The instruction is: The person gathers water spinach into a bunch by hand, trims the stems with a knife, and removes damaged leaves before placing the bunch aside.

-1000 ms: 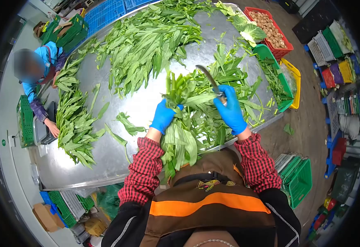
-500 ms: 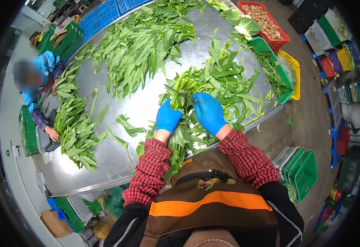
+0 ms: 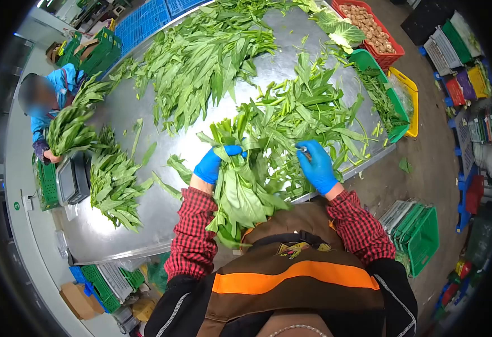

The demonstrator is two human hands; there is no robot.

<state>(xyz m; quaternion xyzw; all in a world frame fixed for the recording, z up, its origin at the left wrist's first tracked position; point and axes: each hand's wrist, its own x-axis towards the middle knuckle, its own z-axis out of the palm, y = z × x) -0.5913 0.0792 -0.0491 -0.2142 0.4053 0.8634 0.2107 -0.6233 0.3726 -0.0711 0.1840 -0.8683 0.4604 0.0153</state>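
My left hand (image 3: 219,163), in a blue glove, is closed round a bunch of leafy greens (image 3: 240,194) whose leaves hang over the table's near edge. To its right, my right hand (image 3: 318,167), also gloved in blue, has its fingers curled round a small tool (image 3: 302,149), apart from the bunch; most of the tool is hidden. Beyond both hands a loose heap of cut greens (image 3: 319,106) lies on the metal table (image 3: 139,196). A larger pile of greens (image 3: 201,67) covers the table's far side.
At the left, a co-worker (image 3: 60,95) holds greens beside a scale (image 3: 73,178). On the right are a green crate (image 3: 400,132), a yellow crate (image 3: 413,106) and a red crate of mushrooms (image 3: 389,59). Empty green crates (image 3: 425,241) stand on the floor.
My left hand has drawn the bunch left and nearer to me, and my right hand has moved right, away from it. The co-worker has lifted a bunch off the table beside the scale.
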